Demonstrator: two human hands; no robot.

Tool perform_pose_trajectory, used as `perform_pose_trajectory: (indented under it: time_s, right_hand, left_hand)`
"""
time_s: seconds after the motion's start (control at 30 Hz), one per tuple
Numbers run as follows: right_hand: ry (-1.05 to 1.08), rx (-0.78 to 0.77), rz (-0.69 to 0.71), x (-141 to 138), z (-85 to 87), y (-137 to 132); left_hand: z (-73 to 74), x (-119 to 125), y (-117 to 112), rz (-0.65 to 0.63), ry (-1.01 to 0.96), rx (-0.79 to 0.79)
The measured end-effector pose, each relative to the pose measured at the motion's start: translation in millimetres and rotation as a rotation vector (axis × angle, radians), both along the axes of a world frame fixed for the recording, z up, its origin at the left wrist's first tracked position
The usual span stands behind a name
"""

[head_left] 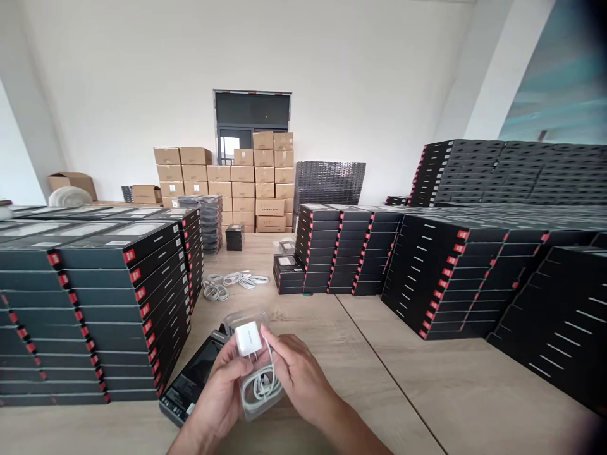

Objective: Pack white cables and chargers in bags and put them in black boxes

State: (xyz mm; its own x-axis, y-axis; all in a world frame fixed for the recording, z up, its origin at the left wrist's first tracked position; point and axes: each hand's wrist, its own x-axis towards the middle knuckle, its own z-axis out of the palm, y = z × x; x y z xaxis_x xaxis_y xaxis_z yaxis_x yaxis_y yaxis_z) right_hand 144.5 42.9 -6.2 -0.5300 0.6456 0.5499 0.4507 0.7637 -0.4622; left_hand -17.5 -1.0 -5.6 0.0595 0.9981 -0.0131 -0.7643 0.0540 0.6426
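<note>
My left hand (219, 395) and my right hand (298, 374) hold a clear plastic tray (253, 404) between them, low in the middle of the view. A white charger plug (248, 338) sits at the tray's top, with my right fingertips pinching it. A coiled white cable (259, 384) lies in the tray below the plug. Both hands have their fingers closed round the tray. Under my left hand an open black box (190, 382) lies on the wooden table (408, 379).
Tall stacks of black boxes with red tabs stand at the left (95, 303) and the right (450, 278). Loose white cables (232, 281) lie further back on the table. Brown cartons (246, 183) are piled against the far wall.
</note>
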Motion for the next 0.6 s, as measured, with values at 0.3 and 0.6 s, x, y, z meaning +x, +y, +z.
perform_pose_trajectory:
  time_s: [0.3,0.6]
  right_hand:
    - [0.228,-0.277,0.082,-12,-5.3,-7]
    - [0.555,-0.912,0.212,-3,-2.2,-11]
  left_hand:
    - [6.0,-11,-2,-0.033,0.010,-0.014]
    - [9.5,-21,2,0.044,-0.010,-0.026]
